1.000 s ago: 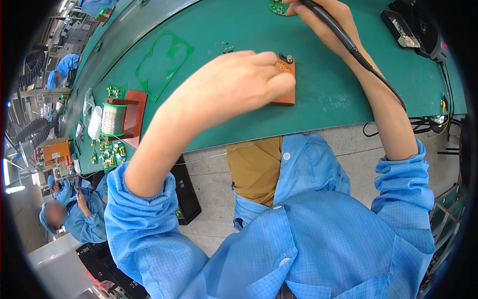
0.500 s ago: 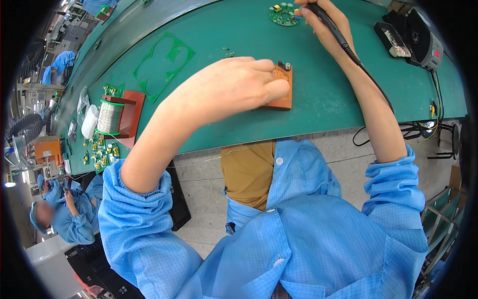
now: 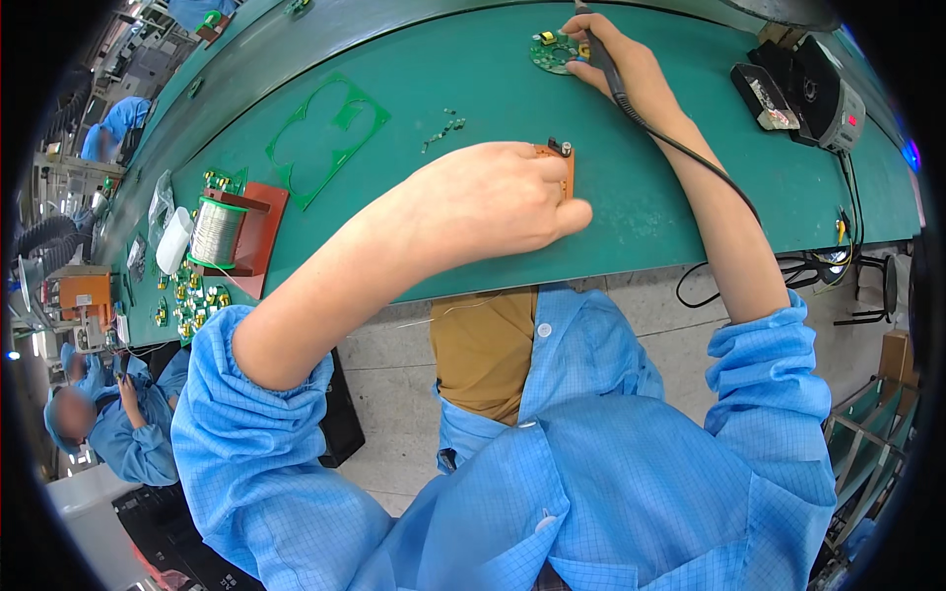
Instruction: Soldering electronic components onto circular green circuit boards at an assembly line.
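Observation:
My left hand (image 3: 507, 202) is closed, its fingers curled over an orange block (image 3: 569, 177) with small dark and silvery parts at its far end. The hand hides most of the block, and what lies within those fingers does not show. At the far side of the bench, my right hand (image 3: 631, 74) holds a soldering iron (image 3: 605, 71) with a black cord. Its thumb and forefinger reach round the right edge of a round green circuit board (image 3: 545, 57) carrying several components. The iron's tip lies near the top edge of the view.
Several tiny dark parts (image 3: 448, 128) and a green cut-out panel (image 3: 286, 148) lie left of the block. A solder spool (image 3: 217, 233) sits on a red-brown stand, with several small boards (image 3: 187, 305) nearby. At right stands a soldering station (image 3: 838, 118). Another person (image 3: 128, 433) sits far left.
My right hand has moved left and nearer, its fingers now at the round board, which has shifted slightly nearer. The left hand has moved slightly right and nearer over the block, uncovering more tiny parts.

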### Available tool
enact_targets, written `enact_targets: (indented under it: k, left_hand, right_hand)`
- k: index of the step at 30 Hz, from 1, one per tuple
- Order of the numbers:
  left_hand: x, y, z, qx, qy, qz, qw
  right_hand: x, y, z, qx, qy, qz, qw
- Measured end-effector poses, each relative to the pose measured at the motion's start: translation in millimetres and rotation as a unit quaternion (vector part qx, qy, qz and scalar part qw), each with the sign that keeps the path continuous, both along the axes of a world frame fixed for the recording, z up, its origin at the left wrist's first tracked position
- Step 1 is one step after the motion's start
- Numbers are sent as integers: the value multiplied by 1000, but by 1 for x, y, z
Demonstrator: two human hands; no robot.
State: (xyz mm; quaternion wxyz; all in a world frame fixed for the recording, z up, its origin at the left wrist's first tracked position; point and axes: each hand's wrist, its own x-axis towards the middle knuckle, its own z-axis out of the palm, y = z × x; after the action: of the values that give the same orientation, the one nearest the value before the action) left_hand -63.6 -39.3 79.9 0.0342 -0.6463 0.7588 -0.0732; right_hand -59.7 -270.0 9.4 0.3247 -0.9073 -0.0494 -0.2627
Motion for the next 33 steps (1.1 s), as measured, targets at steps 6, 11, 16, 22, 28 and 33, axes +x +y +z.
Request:
enact_targets:
  k: [6,11,16,22,28,33]
  left_hand:
    - [15,21,0,-117,180,117,970]
    - [-2,51,-27,-176,226,184,940]
    - [-26,50,-51,-220,255,221,915]
    - [-30,48,-54,-252,309,268,877]
    - [-31,48,-53,-229,221,245,916]
    - [-32,47,-56,-224,159,237,932]
  right_hand:
    - [-18,1,16,48,-44,55,996]
    - [-7,10,2,-2,51,-22,998]
    - [-11,8,2,31,15,25,999]
    - [-17,3,6,42,20,17,999]
    - [-16,4,12,40,-22,33,998]
    - [-21,9,15,112,-24,54,992]
